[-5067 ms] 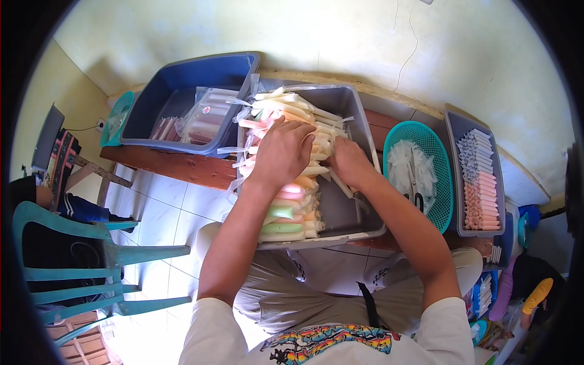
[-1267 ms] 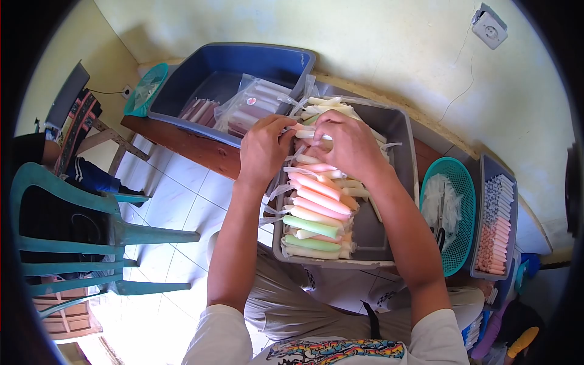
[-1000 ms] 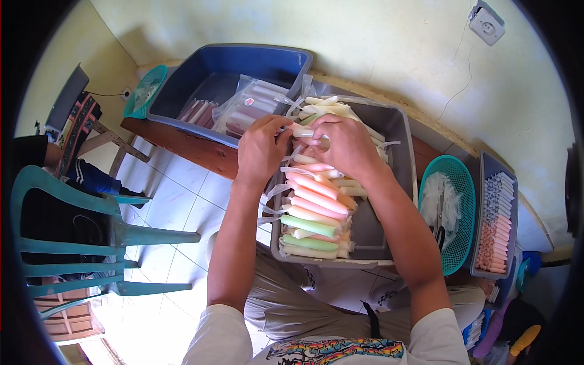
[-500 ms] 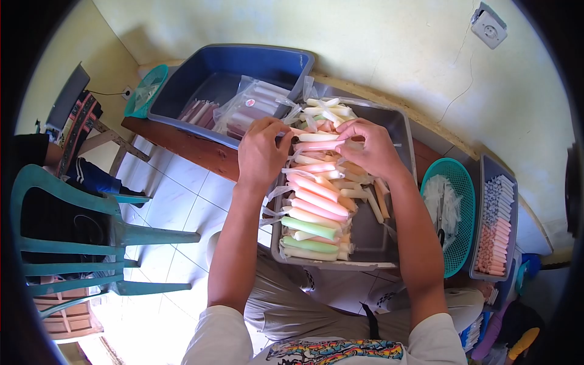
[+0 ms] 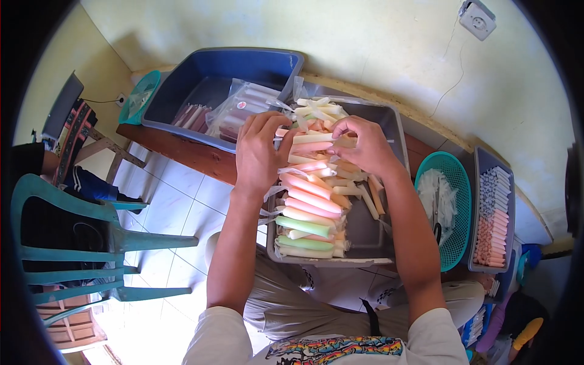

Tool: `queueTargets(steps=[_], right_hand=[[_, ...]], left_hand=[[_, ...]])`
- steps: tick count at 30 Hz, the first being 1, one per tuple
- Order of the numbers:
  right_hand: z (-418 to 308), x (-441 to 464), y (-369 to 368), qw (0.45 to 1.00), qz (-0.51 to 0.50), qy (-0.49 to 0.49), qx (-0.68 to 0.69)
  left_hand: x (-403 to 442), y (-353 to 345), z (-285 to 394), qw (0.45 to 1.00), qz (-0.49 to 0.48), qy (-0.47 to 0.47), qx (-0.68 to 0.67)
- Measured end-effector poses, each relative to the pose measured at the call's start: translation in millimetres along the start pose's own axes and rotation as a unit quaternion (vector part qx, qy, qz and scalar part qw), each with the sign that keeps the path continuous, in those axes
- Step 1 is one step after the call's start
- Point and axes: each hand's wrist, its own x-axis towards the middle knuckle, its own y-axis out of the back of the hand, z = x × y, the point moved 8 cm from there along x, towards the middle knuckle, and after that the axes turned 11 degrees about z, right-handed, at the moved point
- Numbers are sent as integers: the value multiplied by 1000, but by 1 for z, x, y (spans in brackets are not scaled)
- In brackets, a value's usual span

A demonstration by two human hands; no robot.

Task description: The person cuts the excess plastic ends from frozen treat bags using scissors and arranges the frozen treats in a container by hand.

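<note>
My left hand [image 5: 261, 149] and my right hand [image 5: 368, 146] are over the upper part of a grey tray [image 5: 365, 244]. Between them lies a cream ice pop [image 5: 310, 139] in a clear plastic sleeve, its left end in my left fingers and its right end pinched by my right thumb and fingers. A pink ice pop [image 5: 312, 147] lies just below it, close to both hands. Nearer my body, pink, green and cream ice pops [image 5: 313, 201] are piled in the tray, their twisted plastic ends hanging over its left side. Loose shorter ones lie right of the pile.
A blue tub [image 5: 210, 58] at the back left holds a bag of purple ice pops [image 5: 243, 112]. To the right stand a green basket [image 5: 460, 213] with plastic sleeves and scissors, and a grey bin [image 5: 479, 159] of packed tubes. A green chair [image 5: 73, 249] and a seated person's leg are at left.
The camera view has shifted slightly. Both hands stay at the top of the pile, with the cream ice pop still between them; my right fingers have curled closer around its end.
</note>
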Motion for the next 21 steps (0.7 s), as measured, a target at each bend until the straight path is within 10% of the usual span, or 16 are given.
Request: queueTargets(steps=[11,21], right_hand=[[4,-38,49,996,-12,-56,-67],[45,-66,27,994,-19,-85,-73]], left_hand=[[-5,-30,38,978,-86,-99,-164],[-15,-55,42,951,-191,-3,-242]])
